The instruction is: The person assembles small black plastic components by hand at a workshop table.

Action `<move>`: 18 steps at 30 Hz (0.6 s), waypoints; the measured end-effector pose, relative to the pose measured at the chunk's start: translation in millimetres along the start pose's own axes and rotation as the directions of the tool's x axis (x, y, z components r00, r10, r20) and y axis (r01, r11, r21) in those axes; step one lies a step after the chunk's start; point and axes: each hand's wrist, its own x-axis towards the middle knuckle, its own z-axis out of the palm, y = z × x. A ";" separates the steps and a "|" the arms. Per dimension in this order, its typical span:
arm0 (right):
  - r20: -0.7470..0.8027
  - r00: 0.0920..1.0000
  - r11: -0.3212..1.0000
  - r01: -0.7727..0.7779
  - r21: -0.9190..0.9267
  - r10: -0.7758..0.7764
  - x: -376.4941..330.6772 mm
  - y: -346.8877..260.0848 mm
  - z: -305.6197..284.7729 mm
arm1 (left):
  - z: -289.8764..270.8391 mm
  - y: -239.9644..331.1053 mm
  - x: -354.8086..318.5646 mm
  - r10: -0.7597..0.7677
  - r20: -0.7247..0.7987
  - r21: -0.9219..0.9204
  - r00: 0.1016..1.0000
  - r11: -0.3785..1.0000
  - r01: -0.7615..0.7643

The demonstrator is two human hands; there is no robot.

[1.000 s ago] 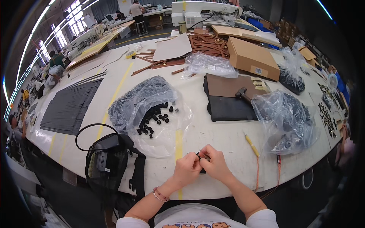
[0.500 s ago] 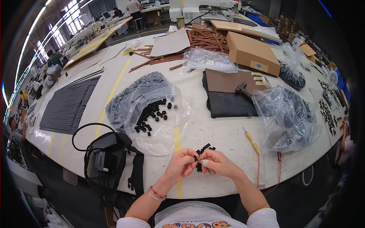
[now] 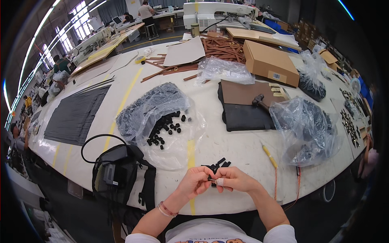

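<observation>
Close to the table's near edge, my left hand and my right hand meet, both with fingers pinched. Between the fingertips is a small black piece, mostly covered, so its exact kind does not show. A white wrap is around a finger of my right hand. Just beyond my fingers lie several short black strip-like pieces. Farther off to the left, small black cylindrical parts spill from an open clear plastic bag.
A black mesh bag with an electronic device stands left. Right are a yellow-handled tool with an orange cord, a filled plastic bag and a hammer on dark sheets. Brown straps and a cardboard box lie farther back.
My hands stay pinched together at the small black piece, their fingers slightly shifted. The whole scene sits a little lower in the picture.
</observation>
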 end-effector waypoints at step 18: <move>-0.533 0.595 0.705 0.083 -0.704 -0.602 23.0 13.7 39.0 | 11.9 -20.1 11.4 0.860 0.118 0.854 0.497 0.168 -0.493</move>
